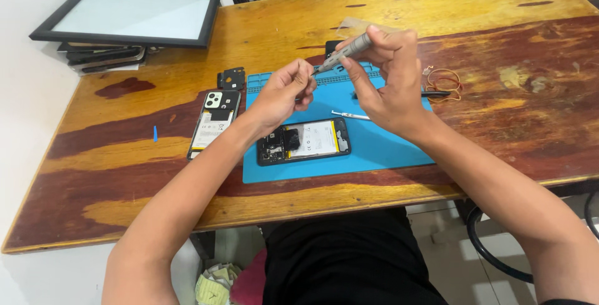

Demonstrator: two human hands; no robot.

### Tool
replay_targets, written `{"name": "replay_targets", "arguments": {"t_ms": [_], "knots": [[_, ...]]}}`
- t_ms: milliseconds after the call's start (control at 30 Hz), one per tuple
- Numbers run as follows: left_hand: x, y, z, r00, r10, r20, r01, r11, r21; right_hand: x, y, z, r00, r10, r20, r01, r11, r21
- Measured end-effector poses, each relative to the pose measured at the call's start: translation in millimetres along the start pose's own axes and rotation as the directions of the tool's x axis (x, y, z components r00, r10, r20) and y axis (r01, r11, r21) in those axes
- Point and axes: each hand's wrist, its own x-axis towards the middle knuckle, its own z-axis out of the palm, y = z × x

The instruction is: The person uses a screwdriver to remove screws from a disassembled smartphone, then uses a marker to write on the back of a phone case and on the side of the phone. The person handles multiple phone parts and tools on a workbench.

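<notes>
My right hand (385, 74) grips a grey pen-shaped screwdriver (347, 52), raised above the blue work mat (380, 149). The fingers of my left hand (284, 93) are pinched together at the screwdriver's tip; whether they hold a small part I cannot tell. Below both hands an opened phone (304, 141) lies on the mat with its back off, battery and circuit board showing. A second phone back (214, 123) with a camera block lies to the left of the mat on the wooden table (125, 174).
Metal tweezers (350, 115) lie on the mat near my right wrist. Rubber bands (443, 82) sit right of the mat. A small black cover piece (232, 79) lies near the mat's top left corner. A framed panel (134, 15) rests on stacked items at the table's far left.
</notes>
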Motion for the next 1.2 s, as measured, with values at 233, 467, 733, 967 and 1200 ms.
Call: {"name": "replay_targets", "arguments": {"t_ms": [233,467,733,967,1200], "knots": [[-1.7,-0.8,2.5,1.0,-0.024,0.005,0.024,0.999,-0.027,0.6,-2.3,3.6,1.0,0.008,0.002,-0.008,1.0,0.001],[-2.9,0.2,3.5,1.0,-0.025,0.007,0.025,0.999,-0.02,-0.3,-2.0,4.0,1.0,0.004,0.016,-0.005,1.0,0.028],[-4.0,-2.5,3.0,0.999,0.047,-0.021,-0.044,0.993,0.112,3.3,-4.1,2.9,0.999,-0.02,0.034,0.022,0.998,-0.065],[-10.3,-5.2,7.2,0.976,0.189,0.105,-0.216,0.837,0.503,3.8,-12.4,-18.9,0.975,0.138,0.175,-0.117,0.985,-0.126],[-18.9,6.1,15.2,0.886,0.287,0.364,-0.463,0.504,0.729,5.3,-9.6,-20.9,0.897,0.277,0.345,-0.259,0.961,-0.099]]}}
